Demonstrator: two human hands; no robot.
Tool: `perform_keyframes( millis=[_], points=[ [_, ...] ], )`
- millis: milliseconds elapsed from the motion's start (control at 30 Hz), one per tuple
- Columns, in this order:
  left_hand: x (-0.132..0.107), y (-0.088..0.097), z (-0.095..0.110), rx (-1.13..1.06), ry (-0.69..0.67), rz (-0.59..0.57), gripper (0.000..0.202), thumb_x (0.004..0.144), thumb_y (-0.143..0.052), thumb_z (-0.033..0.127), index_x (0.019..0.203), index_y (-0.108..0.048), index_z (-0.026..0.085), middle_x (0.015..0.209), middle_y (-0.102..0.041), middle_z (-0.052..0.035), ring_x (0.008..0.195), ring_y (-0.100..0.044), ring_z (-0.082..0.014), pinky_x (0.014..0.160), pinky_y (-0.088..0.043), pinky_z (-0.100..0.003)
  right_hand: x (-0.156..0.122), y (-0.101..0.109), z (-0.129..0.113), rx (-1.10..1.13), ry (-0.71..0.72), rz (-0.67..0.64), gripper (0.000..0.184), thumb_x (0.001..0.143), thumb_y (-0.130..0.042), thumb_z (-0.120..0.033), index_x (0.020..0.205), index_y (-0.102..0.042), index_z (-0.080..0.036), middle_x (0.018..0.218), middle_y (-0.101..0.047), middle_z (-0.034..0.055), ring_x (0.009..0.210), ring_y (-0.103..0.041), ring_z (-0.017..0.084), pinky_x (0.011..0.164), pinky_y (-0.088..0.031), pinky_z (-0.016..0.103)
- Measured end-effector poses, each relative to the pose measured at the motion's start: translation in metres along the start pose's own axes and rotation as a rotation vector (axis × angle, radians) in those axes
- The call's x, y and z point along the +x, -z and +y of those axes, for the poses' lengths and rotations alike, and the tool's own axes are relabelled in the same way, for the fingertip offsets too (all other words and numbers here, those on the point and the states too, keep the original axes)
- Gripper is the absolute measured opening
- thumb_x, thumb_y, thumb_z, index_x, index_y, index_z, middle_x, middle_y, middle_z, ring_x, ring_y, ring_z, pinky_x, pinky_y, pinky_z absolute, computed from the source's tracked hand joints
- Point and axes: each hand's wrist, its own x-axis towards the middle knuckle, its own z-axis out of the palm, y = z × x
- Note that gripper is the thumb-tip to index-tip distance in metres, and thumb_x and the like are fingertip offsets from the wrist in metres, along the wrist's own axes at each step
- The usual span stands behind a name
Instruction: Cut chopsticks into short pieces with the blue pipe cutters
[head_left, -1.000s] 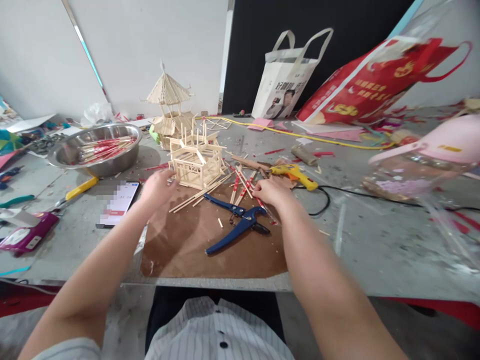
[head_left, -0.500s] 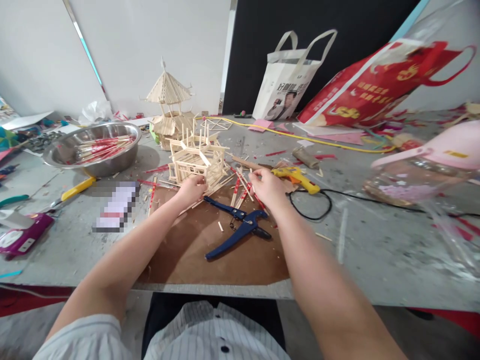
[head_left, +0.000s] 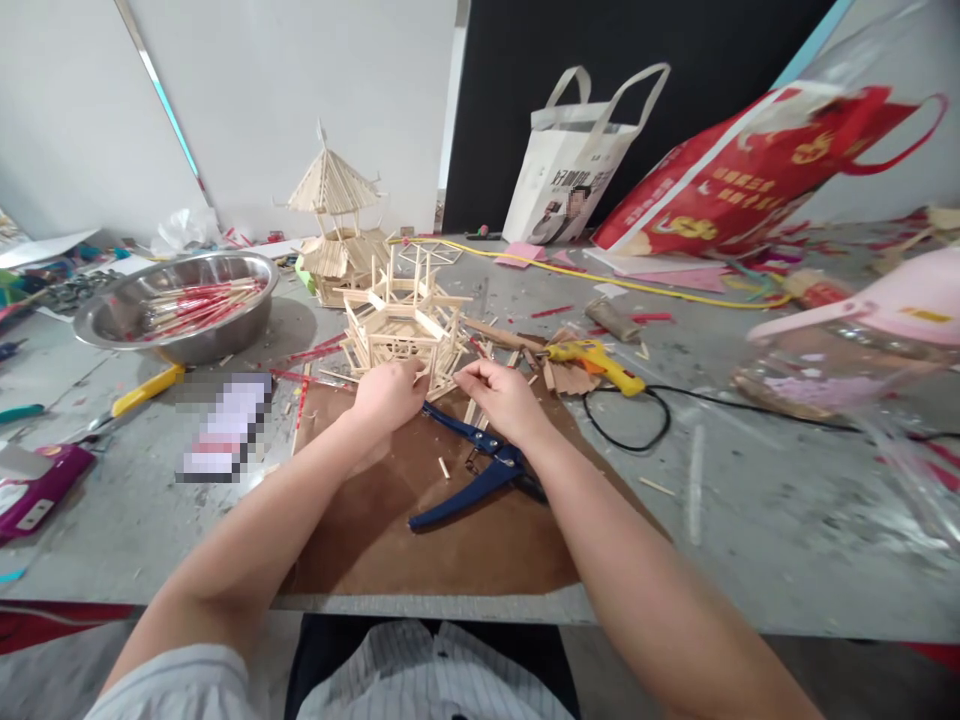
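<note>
Fingers (head_left: 414,370) of the left hand (head_left: 390,395) curl in at the front lower edge of the stick frame (head_left: 405,322), seemingly touching it, though whether they grip a part is hidden; the right hand (head_left: 504,400) has its thumb and forefinger drawn nearly together beside the frame's lower right, and I cannot tell whether a thin piece sits between them; the frame, just left of the picture's centre, looks light and fairly stiff, dry rather than slippery, yet fragile at its slender joints; a light hold low on the thick lower walls would probably suit it better than the 4 or more thin uprights on top; a brown mat (head_left: 360,560) spreads below, carrying a blue cutter (head_left: 461,502), with a yellow glue gun (head_left: 604,365) right of centre.
</note>
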Motion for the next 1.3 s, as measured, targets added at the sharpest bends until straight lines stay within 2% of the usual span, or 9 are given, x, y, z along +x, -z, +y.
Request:
perform_keyframes(
  millis=[100,200,300,433,600,733,900,1100,1300],
  points=[
    [-0.008,0.014,0.0,0.016,-0.153,0.059,0.031,0.079,-0.04,0.026,0.102,-0.06,0.022,0.095,-0.067,-0.0046,0.086,-0.061,-0.0203,0.073,-0.045,-0.03,-0.001,-0.003,-0.005,0.019,-0.012,-0.052,0.028,0.077,-0.049,-0.044,0.072,-0.057,-0.017,0.06,-0.052,-0.0021,0.056,-0.045,0.01,0.052,-0.032,0.022],
    [-0.01,0.023,0.0,-0.002,-0.302,-0.025,0.03,0.077,-0.041,0.018,0.099,-0.061,0.024,0.093,-0.066,-0.0031,0.086,-0.06,-0.0178,0.072,-0.044,-0.026,0.001,-0.004,-0.01,0.016,0.001,-0.085,0.029,0.077,-0.048,-0.044,0.073,-0.058,-0.017,0.062,-0.054,-0.002,0.058,-0.046,0.011,0.054,-0.033,0.022],
    [-0.008,0.026,0.0,-0.026,-0.308,-0.105,0.023,0.079,-0.043,0.022,0.089,-0.064,0.022,0.083,-0.066,-0.0051,0.078,-0.06,-0.0183,0.069,-0.042,-0.026,0.006,-0.002,-0.018,-0.018,0.014,-0.088,0.031,0.077,-0.048,-0.045,0.072,-0.059,-0.017,0.06,-0.053,-0.0025,0.056,-0.046,0.01,0.053,-0.033,0.021],
    [0.0,0.022,-0.007,-0.219,-0.191,-0.022,0.021,0.08,-0.045,0.029,0.074,-0.062,0.018,0.072,-0.066,-0.0057,0.066,-0.058,-0.0161,0.062,-0.039,-0.024,0.019,0.005,-0.032,-0.082,0.024,0.041,0.037,0.079,-0.042,-0.052,0.079,-0.056,-0.018,0.056,-0.051,-0.0021,0.053,-0.046,0.011,0.053,-0.035,0.022],
    [0.012,0.007,-0.02,-0.842,0.192,0.04,0.023,0.079,-0.047,0.035,0.069,-0.053,0.015,0.062,-0.064,-0.0023,0.034,-0.042,-0.0056,0.04,-0.03,-0.019,0.041,0.012,-0.034,-0.121,0.061,0.195,0.038,0.083,-0.035,-0.052,0.086,-0.054,-0.019,0.069,-0.058,0.0016,0.059,-0.052,0.012,0.058,-0.039,0.023],
    [0.018,-0.002,-0.022,-1.202,0.349,0.015,0.024,0.08,-0.048,0.036,0.067,-0.048,0.015,0.048,-0.057,0.0016,0.024,-0.033,-0.0039,0.031,-0.019,-0.018,0.058,0.012,-0.028,-0.259,0.148,0.201,0.029,0.084,-0.037,-0.038,0.083,-0.058,-0.018,0.082,-0.063,0.005,0.076,-0.056,0.016,0.071,-0.04,0.026],
    [0.02,-0.005,-0.018,-1.344,0.403,0.048,0.029,0.08,-0.048,0.039,0.065,-0.048,0.015,0.045,-0.054,0.0027,0.023,-0.033,-0.0037,0.029,-0.016,-0.018,0.08,0.009,-0.038,-0.357,0.322,0.098,0.025,0.081,-0.039,-0.023,0.083,-0.064,-0.017,0.09,-0.064,0.0061,0.09,-0.055,0.017,0.083,-0.038,0.028],
    [0.023,-0.007,-0.021,-1.454,0.445,0.015,0.032,0.078,-0.05,0.044,0.067,-0.049,0.014,0.046,-0.055,0.003,0.024,-0.035,-0.0036,0.029,-0.017,-0.018,0.11,-0.002,-0.043,-0.444,0.074,0.135,0.021,0.072,-0.054,-0.031,0.085,-0.065,-0.018,0.093,-0.064,0.007,0.086,-0.056,0.021,0.08,-0.039,0.035],
    [0.024,-0.007,-0.023,-1.561,0.479,-0.039,0.03,0.078,-0.05,0.042,0.069,-0.052,0.013,0.046,-0.054,0.0019,0.026,-0.037,-0.0046,0.03,-0.021,-0.019,0.13,-0.008,-0.04,-0.327,-0.048,0.0,0.028,0.067,-0.059,-0.043,0.079,-0.064,-0.018,0.082,-0.064,0.0043,0.079,-0.056,0.019,0.074,-0.041,0.034]
  ],
)
